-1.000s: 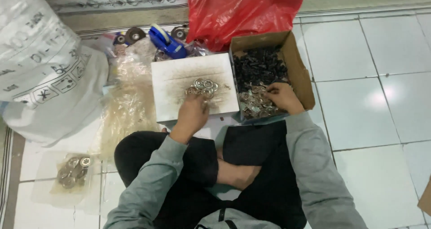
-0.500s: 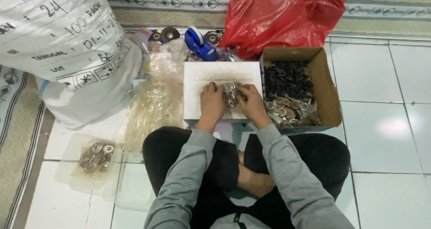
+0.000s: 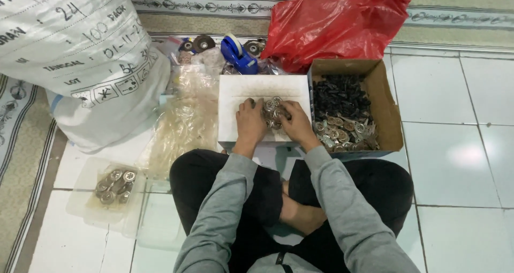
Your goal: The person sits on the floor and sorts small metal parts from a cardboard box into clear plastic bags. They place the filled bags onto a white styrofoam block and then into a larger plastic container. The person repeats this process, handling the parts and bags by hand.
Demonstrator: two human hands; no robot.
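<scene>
I sit cross-legged on a tiled floor. A white flat box lid [image 3: 241,91] lies in front of my knees with a small pile of round metal parts [image 3: 273,111] on it. My left hand [image 3: 250,121] rests on the lid at the left of the pile, fingers curled onto the parts. My right hand [image 3: 295,124] touches the pile from the right. Whether either hand grips a part is hidden by the fingers. A brown cardboard box [image 3: 386,101] at the right holds black pieces at the back and metal parts at the front.
A big white woven sack [image 3: 80,53] stands at the left. A red plastic bag [image 3: 332,24] lies behind the cardboard box. A blue tape dispenser [image 3: 238,53] sits behind the lid. Clear plastic bags [image 3: 184,123] lie left of the lid; a clear tray [image 3: 85,203] holds metal parts.
My right hand left the cardboard box and came to the pile on the white lid. The view shifted so the sack and tray show more.
</scene>
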